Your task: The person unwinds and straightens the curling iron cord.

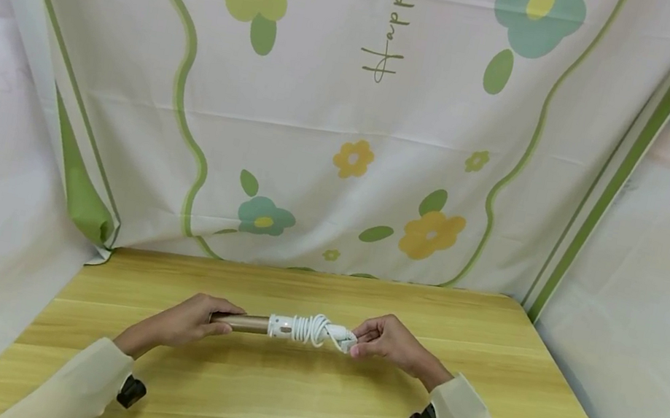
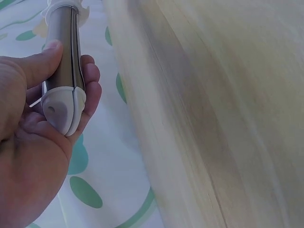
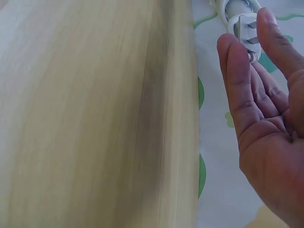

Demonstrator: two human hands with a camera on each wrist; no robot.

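gripping curling iron (image 1: 278, 326) with left hand (image 1: 186, 321), pinching plug (image 3: 247, 34) with right hand (image 1: 390, 345) — probably to keep wound cord (image 1: 307, 328) snug.

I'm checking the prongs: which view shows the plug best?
The right wrist view: the plug shows its prongs close up. The head view shows it only small; the left wrist view lacks it.
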